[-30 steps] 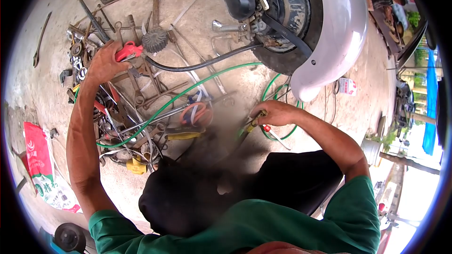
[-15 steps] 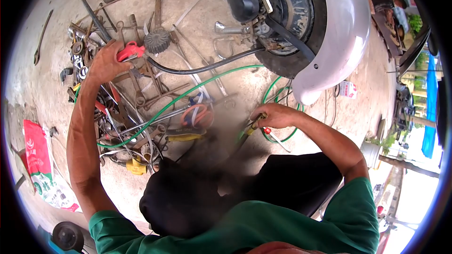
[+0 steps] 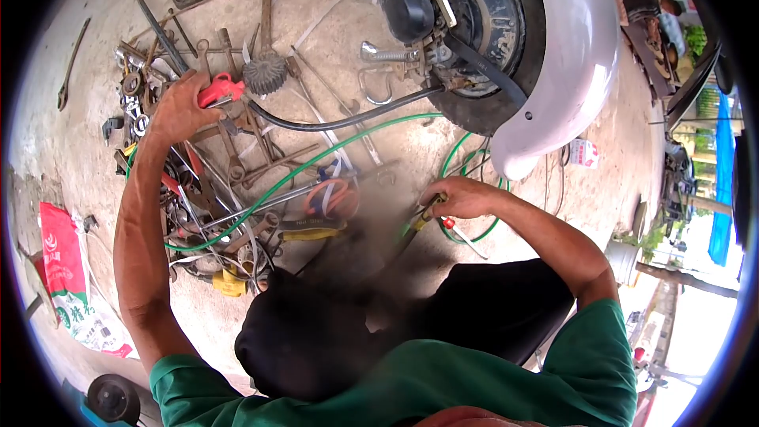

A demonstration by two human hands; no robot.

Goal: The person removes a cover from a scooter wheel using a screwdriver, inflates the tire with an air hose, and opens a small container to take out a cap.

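My left hand (image 3: 178,111) is closed around a red plastic-handled tool (image 3: 220,91) above the tool pile; its exact kind is unclear. A black hose (image 3: 340,124) runs from near that tool to the wheel. On the right, my right hand (image 3: 461,198) grips a tool with a yellow-green and black handle (image 3: 423,217), its lower end lost in a blur. Just below these fingers is a small red-tipped white piece (image 3: 466,236). A green hose (image 3: 316,160) curves between the two hands.
Wrenches and other tools (image 3: 229,142) are heaped at left on the concrete floor. A wheel (image 3: 490,24) under a white fender (image 3: 573,71) stands at the upper right. A red and white bag (image 3: 67,261) lies at far left. My dark-trousered knees are below.
Both hands stay almost where they were, keeping their grips. The view shifts very slightly.
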